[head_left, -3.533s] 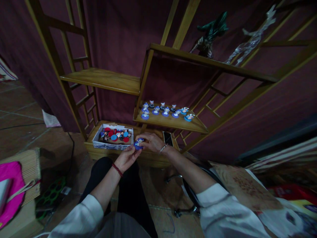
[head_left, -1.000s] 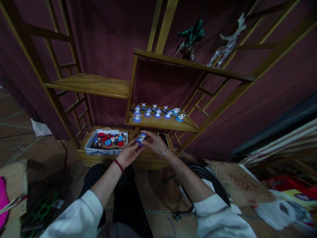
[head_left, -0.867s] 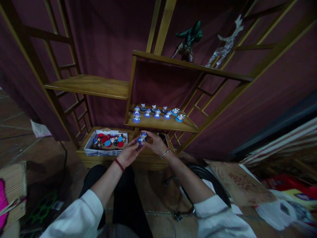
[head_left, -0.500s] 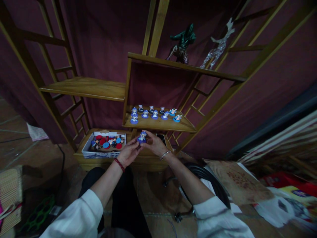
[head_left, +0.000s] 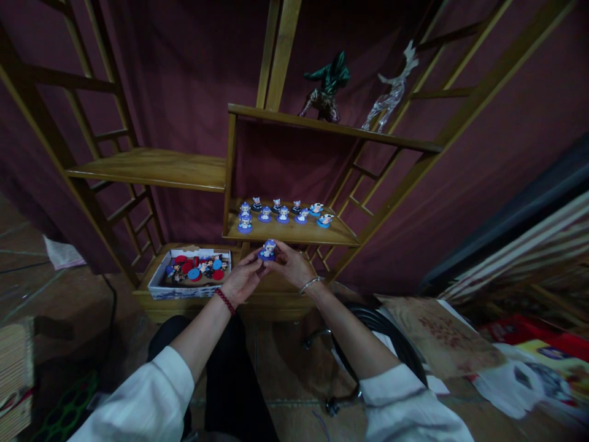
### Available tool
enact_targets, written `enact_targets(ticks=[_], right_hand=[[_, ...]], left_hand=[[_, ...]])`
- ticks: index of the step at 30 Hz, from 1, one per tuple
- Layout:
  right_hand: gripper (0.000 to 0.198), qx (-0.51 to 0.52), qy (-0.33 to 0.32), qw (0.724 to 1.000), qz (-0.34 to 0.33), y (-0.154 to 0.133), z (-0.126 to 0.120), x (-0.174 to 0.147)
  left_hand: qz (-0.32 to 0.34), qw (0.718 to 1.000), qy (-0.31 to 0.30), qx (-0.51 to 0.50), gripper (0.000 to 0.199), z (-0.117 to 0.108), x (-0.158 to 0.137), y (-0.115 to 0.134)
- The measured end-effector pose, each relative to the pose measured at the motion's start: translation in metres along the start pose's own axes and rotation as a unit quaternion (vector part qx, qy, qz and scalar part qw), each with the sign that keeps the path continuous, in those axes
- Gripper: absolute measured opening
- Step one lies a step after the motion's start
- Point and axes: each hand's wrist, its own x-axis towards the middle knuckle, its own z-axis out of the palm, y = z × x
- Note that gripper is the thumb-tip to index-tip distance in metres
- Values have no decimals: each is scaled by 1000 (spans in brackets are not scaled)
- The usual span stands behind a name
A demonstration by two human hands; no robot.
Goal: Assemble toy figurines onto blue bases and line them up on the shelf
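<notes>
Between both hands I hold a small purple-and-white toy figurine [head_left: 267,249] on a round purple base, upright, just in front of the middle shelf. My left hand [head_left: 243,279], with a red bead bracelet at the wrist, grips the base from the left. My right hand [head_left: 292,267], with a silver bangle, pinches it from the right. Behind it, several similar purple figurines [head_left: 283,213] stand on the wooden shelf [head_left: 294,232], with small dark-based figurines [head_left: 277,205] at the back and blue-based ones [head_left: 324,221] at the right.
An open white box [head_left: 159,283] of jumbled figurines sits on the low ledge at left. Above stand a green-and-brown statuette [head_left: 329,86] and a clear deer figure [head_left: 391,92]. Wooden posts frame the shelves. A wheeled black stool [head_left: 405,344] is by my right forearm.
The held figurine has come up slightly and turned a little in my fingers. The whole view has shifted a bit, with the shelves now slightly further left and lower.
</notes>
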Motion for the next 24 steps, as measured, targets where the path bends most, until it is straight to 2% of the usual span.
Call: enact_targets(ticks=[5, 12, 16, 24], right_hand=[[50, 28, 21, 999, -21, 2, -3, 3], [45, 52, 40, 997, -47, 12, -5, 9], [46, 64, 54, 995, -48, 15, -6, 13], [47, 55, 56, 996, -37, 7, -12, 21]], left_hand=[[10, 1000, 17, 9, 27, 6, 5, 0], [39, 996, 71, 41, 22, 10, 13, 0], [60, 989, 118, 64, 19, 14, 17, 0], [104, 976, 148, 122, 18, 26, 20, 2]])
